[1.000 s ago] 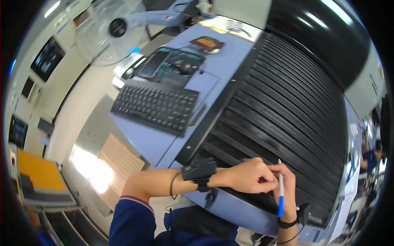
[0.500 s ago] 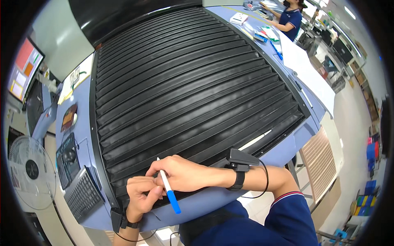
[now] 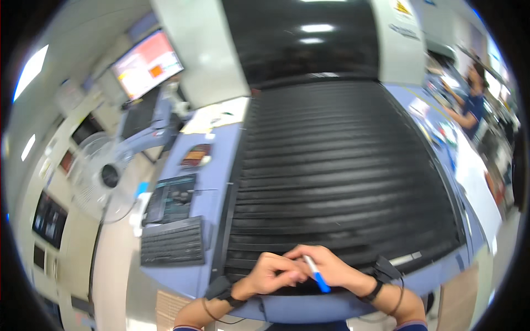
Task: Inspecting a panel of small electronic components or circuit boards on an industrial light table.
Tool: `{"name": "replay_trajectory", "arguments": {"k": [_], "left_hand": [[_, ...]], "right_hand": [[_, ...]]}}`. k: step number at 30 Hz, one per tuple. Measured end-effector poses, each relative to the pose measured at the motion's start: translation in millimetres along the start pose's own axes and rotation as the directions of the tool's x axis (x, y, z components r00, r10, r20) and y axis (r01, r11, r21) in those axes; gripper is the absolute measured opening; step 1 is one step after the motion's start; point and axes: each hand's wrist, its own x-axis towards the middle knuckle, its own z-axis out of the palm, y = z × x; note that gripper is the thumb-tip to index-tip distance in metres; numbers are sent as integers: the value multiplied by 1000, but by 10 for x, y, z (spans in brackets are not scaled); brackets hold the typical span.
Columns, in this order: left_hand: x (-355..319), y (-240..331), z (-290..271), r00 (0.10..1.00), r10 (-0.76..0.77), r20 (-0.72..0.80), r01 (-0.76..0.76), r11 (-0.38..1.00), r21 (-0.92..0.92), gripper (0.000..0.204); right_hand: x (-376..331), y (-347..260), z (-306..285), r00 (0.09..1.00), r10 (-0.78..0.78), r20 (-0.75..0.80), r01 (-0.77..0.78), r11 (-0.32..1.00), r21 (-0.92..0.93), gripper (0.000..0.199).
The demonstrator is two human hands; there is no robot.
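My right hand (image 3: 327, 266) is closed around a marker (image 3: 318, 277) with a white barrel and a blue end, the blue end pointing toward me. Beside it, my left hand (image 3: 274, 273) has its fingers curled and meets the right hand's fingertips; whether anything is in it cannot be made out. Both hands are over the near edge of a large machine bed with a black pleated cover (image 3: 342, 171). Each wrist wears a black strap with a small device and a cable.
Left of the bed are a keyboard (image 3: 173, 243), a black control panel (image 3: 172, 197), a mouse on a pad (image 3: 196, 156), papers (image 3: 218, 116) and a monitor (image 3: 148, 65). A fan (image 3: 109, 176) stands farther left. Another person (image 3: 472, 105) works at the far right, near a white sheet (image 3: 477, 176).
The view has swung left and up, showing more of the monitor and the machine's back. My hands stay together, with the marker still in the right one.
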Motion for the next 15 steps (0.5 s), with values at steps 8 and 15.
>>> {"name": "replay_trajectory", "arguments": {"k": [8,15], "left_hand": [[26,-88,168,996,76,40,-72,992,-101,19],[147,-154,-87,929,-57,-366,23,995,-97,30]], "right_hand": [[-65,-119,-67,998,-14,-67,0,978,-209,27],[-10,-166,-200,934,6,-358,-39,996,-85,30]]}}
